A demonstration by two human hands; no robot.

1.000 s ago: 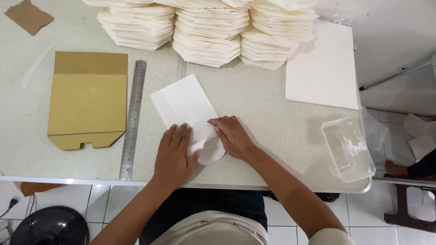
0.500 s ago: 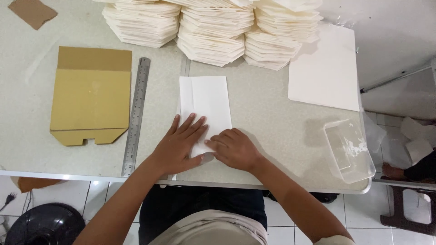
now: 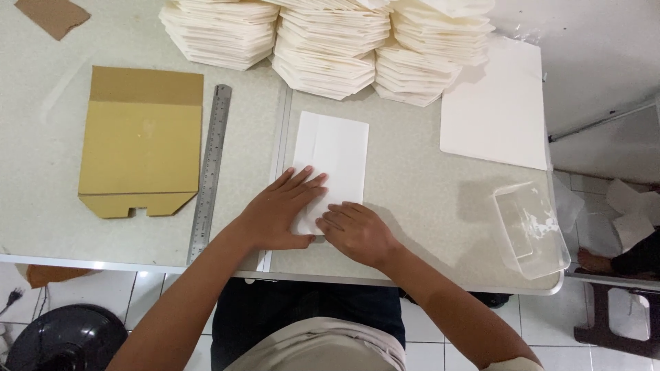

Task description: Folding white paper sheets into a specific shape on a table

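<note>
A folded white paper piece point(image 3: 333, 154) lies flat on the pale table point(image 3: 426, 206), long side pointing away from me. My left hand point(image 3: 278, 213) rests palm down on its near left corner, fingers spread toward the right. My right hand point(image 3: 354, 232) presses flat on the near edge just beside it, fingers pointing left and touching the left hand's fingertips. Neither hand grips anything. The paper's near end is hidden under both hands.
Three tall stacks of folded white paper point(image 3: 330, 41) stand at the back. A brown cardboard template point(image 3: 141, 141) and a metal ruler point(image 3: 210, 172) lie at left, white sheets point(image 3: 495, 110) at right, a clear plastic tray point(image 3: 529, 227) at the right corner.
The white paper has gone from lying askew with a raised flap to lying straight and flat. Both hands have shifted to press on its near end.
</note>
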